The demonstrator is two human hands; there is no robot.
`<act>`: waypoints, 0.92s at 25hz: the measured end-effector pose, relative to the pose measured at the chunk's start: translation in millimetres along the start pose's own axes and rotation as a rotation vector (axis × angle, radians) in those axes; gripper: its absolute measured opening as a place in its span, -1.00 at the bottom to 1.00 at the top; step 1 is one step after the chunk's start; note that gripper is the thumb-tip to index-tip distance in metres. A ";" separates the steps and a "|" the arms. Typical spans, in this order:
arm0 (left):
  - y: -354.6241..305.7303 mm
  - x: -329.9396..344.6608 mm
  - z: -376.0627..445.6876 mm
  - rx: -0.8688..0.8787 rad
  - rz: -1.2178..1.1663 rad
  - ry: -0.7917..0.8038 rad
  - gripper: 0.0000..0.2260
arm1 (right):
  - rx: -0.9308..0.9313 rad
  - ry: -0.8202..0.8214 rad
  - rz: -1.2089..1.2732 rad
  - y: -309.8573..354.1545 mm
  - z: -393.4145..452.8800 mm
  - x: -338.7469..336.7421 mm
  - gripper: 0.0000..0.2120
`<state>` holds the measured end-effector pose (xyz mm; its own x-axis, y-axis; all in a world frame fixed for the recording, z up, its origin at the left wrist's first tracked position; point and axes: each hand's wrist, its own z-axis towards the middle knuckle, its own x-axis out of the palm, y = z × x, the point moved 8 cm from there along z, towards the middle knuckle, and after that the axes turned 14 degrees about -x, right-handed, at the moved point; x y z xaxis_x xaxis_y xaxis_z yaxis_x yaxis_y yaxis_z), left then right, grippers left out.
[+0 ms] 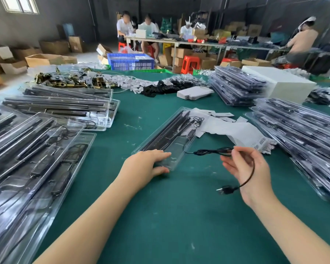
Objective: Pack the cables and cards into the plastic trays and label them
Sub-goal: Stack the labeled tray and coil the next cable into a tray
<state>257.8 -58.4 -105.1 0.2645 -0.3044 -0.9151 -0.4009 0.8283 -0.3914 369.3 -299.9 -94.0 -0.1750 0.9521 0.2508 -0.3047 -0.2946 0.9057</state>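
From the head view, I judge I'm at the cable-packing step: the clear plastic tray [171, 143] lies slantwise in the middle of the green counter [160, 216], its long slots already holding dark rods, while the black cable [208, 151] runs from the tray's near end out to the right and is not yet coiled in. My left hand [147, 164] rests flat on the tray's near corner, fingers fairly straight and thumb along its edge, pressing it steady rather than gripping it. My right hand [246, 168], just to the right of the tray, is palm-up and half curled, pinching the cable between thumb and fingertip; the cable loops down over the palm to a USB plug [225, 190] dangling below the hand. The next move, as I read it, calls for gathering that loose length and tucking it into the tray's near compartment without lifting the tray. White cards and labels [232, 130] lie touching the tray's right side. Finished trays are stacked well to the left [36, 149] and right [303, 134] of it.
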 end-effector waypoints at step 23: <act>-42.0 -12.3 73.9 -0.342 -1.013 0.025 -0.73 | 0.533 0.368 0.281 -7.3 52.4 105.7 -0.58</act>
<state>336.2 -54.7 -70.2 0.5956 -0.7894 -0.1486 -0.2303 0.0094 -0.9731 402.2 -192.8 -56.2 -0.5142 0.7284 0.4529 0.2818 -0.3552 0.8913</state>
